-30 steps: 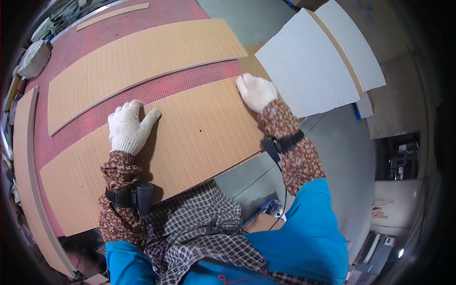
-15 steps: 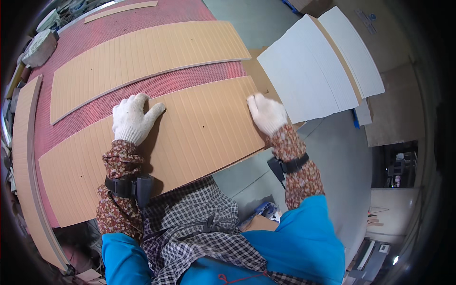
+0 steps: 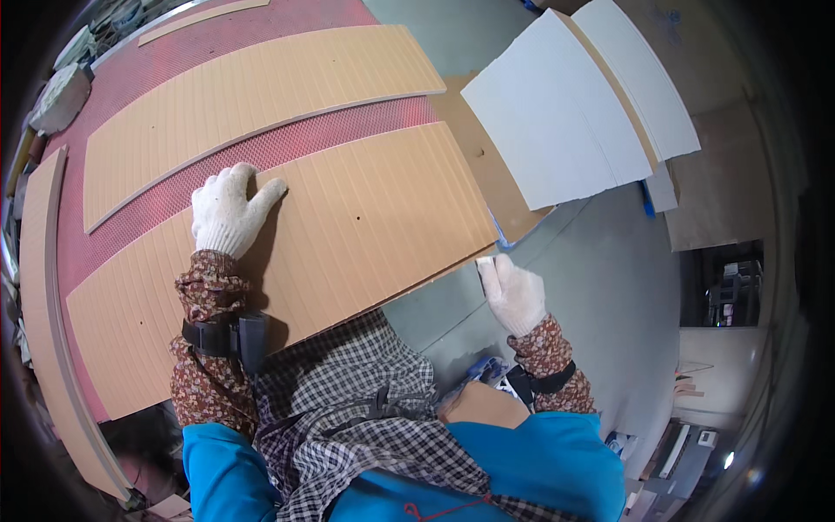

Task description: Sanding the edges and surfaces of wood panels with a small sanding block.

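A tan grooved panel (image 3: 383,252) lies nearest me on the table, with a small dark hole in its face. My left hand (image 3: 228,209), in a white knit glove, rests open on this panel near its far edge, thumb apart from the fingers. Past the panel's near right corner, my right hand (image 3: 515,294) is closed in the air, also white-gloved. A small pale, flat piece juts from its fingertips; its kind is too small to tell. A second grooved panel (image 3: 261,83) lies beyond the first, parallel to it.
Red mesh matting (image 3: 287,139) covers the table. A narrow tan board (image 3: 42,296) stands along the left side. White sheets (image 3: 565,113) are stacked at the right on brown cardboard (image 3: 496,174). A pale wrapped roll (image 3: 63,97) sits at the far left.
My right hand has come off the panel's right end and moved toward me, past the near corner. The left hand stays on the panel; the view has shifted slightly.
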Available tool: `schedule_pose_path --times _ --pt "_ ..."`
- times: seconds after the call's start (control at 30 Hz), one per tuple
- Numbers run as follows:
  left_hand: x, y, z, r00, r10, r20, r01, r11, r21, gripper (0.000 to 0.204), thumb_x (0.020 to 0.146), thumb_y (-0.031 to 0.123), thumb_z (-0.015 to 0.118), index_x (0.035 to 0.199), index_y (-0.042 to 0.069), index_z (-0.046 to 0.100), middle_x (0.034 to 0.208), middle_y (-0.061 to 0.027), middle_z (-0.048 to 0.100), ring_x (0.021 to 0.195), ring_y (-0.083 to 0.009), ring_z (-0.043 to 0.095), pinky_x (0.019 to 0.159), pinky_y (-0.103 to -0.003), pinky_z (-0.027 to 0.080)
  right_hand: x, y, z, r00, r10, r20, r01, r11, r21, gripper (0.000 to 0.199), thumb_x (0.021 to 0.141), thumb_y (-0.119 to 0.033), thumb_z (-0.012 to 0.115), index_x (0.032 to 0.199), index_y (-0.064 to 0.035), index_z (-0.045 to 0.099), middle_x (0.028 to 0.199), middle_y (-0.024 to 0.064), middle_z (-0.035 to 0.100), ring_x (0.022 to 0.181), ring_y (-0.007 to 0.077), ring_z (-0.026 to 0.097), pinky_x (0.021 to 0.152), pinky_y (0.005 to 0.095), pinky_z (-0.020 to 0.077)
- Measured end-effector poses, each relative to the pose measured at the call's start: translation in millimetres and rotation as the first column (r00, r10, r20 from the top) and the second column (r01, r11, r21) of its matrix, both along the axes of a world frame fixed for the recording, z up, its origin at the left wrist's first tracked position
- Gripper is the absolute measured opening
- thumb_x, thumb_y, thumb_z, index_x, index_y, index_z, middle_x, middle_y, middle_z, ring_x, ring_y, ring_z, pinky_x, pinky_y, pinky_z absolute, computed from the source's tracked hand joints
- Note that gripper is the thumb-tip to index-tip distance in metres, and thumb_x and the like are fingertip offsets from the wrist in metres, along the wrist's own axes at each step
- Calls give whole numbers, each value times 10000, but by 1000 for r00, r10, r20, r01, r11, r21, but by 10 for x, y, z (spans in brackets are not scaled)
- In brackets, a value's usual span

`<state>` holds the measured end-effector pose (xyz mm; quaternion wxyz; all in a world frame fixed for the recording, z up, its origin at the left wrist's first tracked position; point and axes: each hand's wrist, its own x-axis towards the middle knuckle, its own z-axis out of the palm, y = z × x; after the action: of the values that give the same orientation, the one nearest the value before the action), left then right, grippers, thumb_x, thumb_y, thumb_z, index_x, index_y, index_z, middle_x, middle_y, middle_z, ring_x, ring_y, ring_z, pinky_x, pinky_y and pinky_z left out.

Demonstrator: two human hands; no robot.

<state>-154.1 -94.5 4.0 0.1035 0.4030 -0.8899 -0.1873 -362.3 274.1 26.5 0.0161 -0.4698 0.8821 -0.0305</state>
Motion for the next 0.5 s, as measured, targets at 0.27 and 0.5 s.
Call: schedule_pose_path --times 0.27,0.5 --pt "-7 -5 25 1000 6 -23 -6 1000 6 599 920 542 692 1142 -14 722 1040 -211 733 1059 -370 680 974 -483 512 -78 -101 -112 999 32 -17 -32 999 18 279 1091 -325 523 1055 -73 637 755 175 699 655 397 697 538 507 532" --pt "25 4 2 999 11 -39 -13 999 -53 567 918 519 705 1119 -10 725 1019 -199 729 1036 -368 676 951 -476 518 -301 -661 -2 964 233 -131 -233 972 15 195 1068 -229 513 1039 -74 629 746 157 663 675 364 701 551 455 545"
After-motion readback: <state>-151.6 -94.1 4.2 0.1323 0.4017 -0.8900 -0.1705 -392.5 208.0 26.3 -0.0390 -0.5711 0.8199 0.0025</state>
